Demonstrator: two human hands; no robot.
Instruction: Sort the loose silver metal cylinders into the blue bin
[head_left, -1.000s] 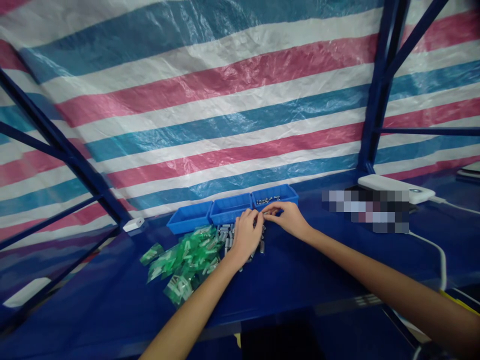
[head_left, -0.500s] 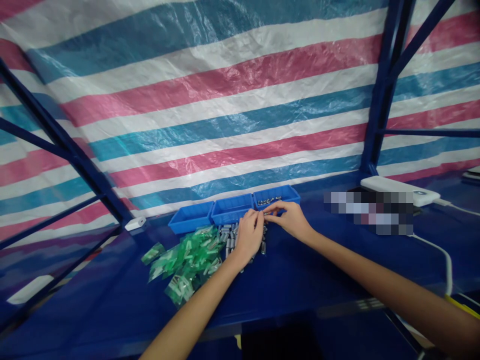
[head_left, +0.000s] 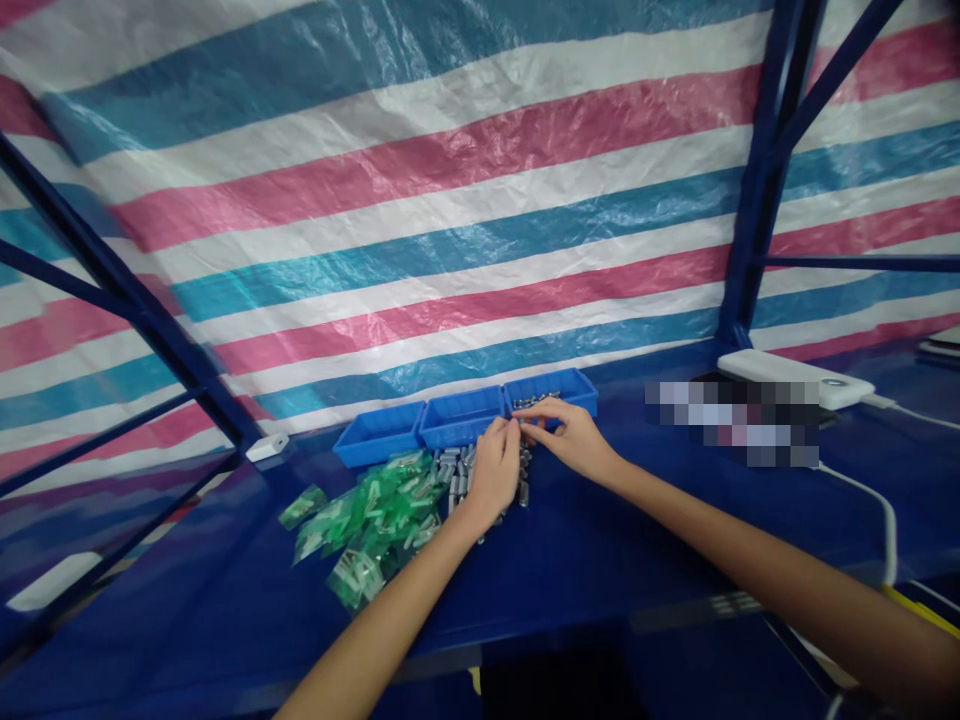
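My left hand [head_left: 496,465] is closed above a pile of small grey metal cylinders [head_left: 455,478] and hides part of it. Close against its fingertips, my right hand [head_left: 566,437] pinches with thumb and forefinger. Whatever is between the fingers of either hand is too small or hidden to name. Just behind the hands stands a blue bin [head_left: 581,390] with small shiny metal parts [head_left: 541,398] in it. A second blue bin [head_left: 461,418] and a third blue bin [head_left: 375,435] line up to its left.
Small clear bags with green and white contents [head_left: 390,505] lie heaped left of the cylinders. A white power bank [head_left: 795,378] with a cable sits at the right, beside a blurred-out object. A small white box [head_left: 267,447] lies by the left post of the blue frame [head_left: 757,190].
The two hands stay together at nearly the same spot, with the right fingers slightly shifted. The whole view has moved a little.
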